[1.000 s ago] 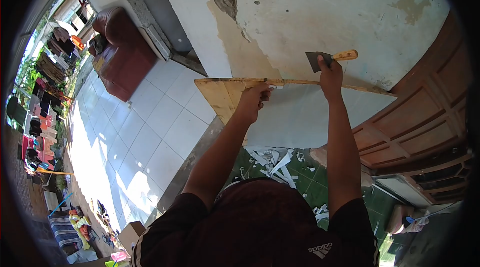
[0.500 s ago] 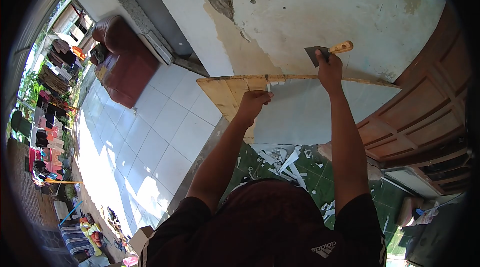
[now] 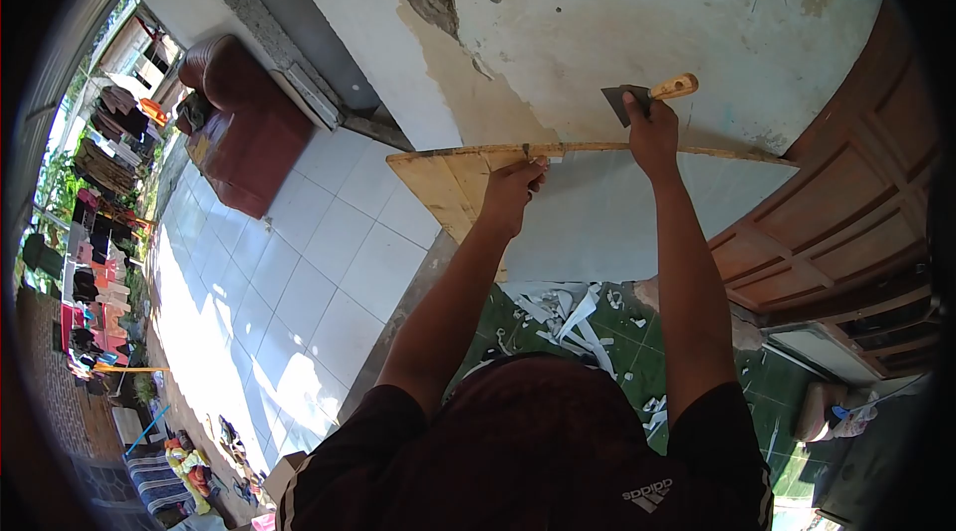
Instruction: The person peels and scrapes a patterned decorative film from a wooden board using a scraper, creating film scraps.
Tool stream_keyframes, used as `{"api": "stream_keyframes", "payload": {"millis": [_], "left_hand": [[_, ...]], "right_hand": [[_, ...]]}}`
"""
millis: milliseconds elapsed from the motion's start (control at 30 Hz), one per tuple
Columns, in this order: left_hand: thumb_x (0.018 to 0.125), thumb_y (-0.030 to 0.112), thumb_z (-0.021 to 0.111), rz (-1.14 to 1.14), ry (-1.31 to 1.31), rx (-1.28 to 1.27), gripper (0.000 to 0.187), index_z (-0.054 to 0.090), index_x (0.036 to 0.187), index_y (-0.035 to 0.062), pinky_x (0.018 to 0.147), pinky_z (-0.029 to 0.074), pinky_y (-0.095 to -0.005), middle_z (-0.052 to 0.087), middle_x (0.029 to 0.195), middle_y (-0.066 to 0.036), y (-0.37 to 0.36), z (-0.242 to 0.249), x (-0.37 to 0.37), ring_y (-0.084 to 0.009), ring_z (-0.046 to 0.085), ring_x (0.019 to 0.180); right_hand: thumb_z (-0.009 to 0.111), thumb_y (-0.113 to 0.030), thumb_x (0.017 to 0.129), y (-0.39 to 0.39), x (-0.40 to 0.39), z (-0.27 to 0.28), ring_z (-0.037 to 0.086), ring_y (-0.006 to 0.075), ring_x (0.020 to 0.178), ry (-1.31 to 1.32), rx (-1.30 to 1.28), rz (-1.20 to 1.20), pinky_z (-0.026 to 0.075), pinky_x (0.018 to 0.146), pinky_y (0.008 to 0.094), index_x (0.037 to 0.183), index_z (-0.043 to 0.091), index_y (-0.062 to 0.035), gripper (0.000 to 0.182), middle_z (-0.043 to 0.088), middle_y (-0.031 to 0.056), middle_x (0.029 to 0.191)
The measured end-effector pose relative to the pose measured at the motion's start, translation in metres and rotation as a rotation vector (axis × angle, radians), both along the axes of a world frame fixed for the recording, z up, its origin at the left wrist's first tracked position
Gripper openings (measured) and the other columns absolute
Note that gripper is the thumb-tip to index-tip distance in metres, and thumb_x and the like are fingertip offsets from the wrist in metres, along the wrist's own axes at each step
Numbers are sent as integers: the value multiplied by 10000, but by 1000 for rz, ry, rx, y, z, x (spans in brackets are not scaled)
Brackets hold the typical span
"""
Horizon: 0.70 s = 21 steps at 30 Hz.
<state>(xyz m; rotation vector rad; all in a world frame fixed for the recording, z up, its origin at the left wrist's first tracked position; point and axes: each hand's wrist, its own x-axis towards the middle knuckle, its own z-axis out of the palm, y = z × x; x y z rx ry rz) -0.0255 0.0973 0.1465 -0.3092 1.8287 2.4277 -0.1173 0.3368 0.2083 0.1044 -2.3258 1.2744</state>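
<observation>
My right hand (image 3: 654, 137) is closed on a putty knife (image 3: 673, 87) with a dark blade and a wooden handle, held above the board's far edge. My left hand (image 3: 511, 194) pinches a small white scrap (image 3: 542, 161) near that same edge. Under both hands stands a wooden board (image 3: 443, 182), bare and yellowish on its left part. A pale grey-white covering (image 3: 588, 222) spreads over the rest of it, and my left fingers are at the border between the two.
White peeled strips (image 3: 573, 317) litter the green tiled floor (image 3: 622, 362) below the board. A damaged plaster wall (image 3: 637, 13) rises behind it. Brown wooden panels (image 3: 817, 212) stand to the right, and a brown sofa (image 3: 254, 132) sits on white tiles at left.
My left hand has shifted slightly up toward the board's far edge, with the pinched scrap now turned more sideways. My right hand and the putty knife have moved only slightly, up and left.
</observation>
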Motion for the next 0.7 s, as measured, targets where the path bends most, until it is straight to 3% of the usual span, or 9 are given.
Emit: {"api": "stream_keyframes", "payload": {"millis": [233,333,533,700], "left_hand": [[918,292,794,-28,114,-275,308,706,748,51,651,391,-292,625,722,-10,-8,-13,8,-110,531,688],[918,281,794,-65,61,-405,273,705,782,61,625,377,-276,596,730,7,-8,-4,10,-100,505,672],[907,268,792,-67,-173,187,264,593,805,127,553,337,-262,511,743,42,-2,13,3,-82,452,646],[905,257,793,-65,-263,254,193,658,904,120,554,327,-255,499,753,65,-1,20,2,-72,448,657]], "right_hand": [[663,-305,1012,-6,9,8,688,362,761,20,45,1,524,743,449,975,721,55,367,714,222,836],[662,-301,1012,-6,12,7,697,367,778,12,53,7,528,750,447,994,729,44,352,722,220,852],[664,-300,1012,-6,11,7,698,372,784,65,5,42,529,750,444,1002,731,45,352,724,221,857],[664,-294,1011,-4,4,2,700,377,797,27,31,30,530,757,447,1022,736,46,348,727,230,875]]}}
